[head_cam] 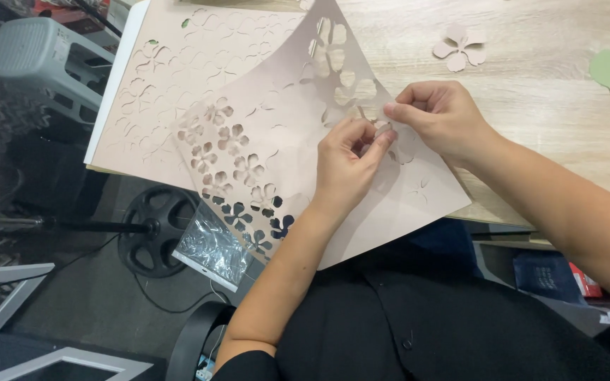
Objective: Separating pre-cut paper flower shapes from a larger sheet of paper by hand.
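Two hands meet over a pale pink sheet (277, 152) that we hold curled up off the tabletop (531, 92). Our left hand (347, 166) pinches a small part of the sheet between thumb and fingertips, the fingers bent in close. Our right hand (439, 116) pinches the same spot from the other side, its fingertips touching those of the left. The sheet is punched through with flower-shaped holes; its lower corner hangs past the tabletop edge over our dark clothing. Under it lies a second pink sheet (171, 77), flat, scored with the same flower outlines, resting on a white board (111, 92) that juts over the edge.

On the wood beyond the right hand lies one cut-out pink flower (458, 46), well apart from the sheet. A green paper leaf (607, 69) lies near the far right edge. Below the tabletop we see a clear plastic bag (213, 247), a black wheel-like base (153, 229) and a grey stool (44, 60).
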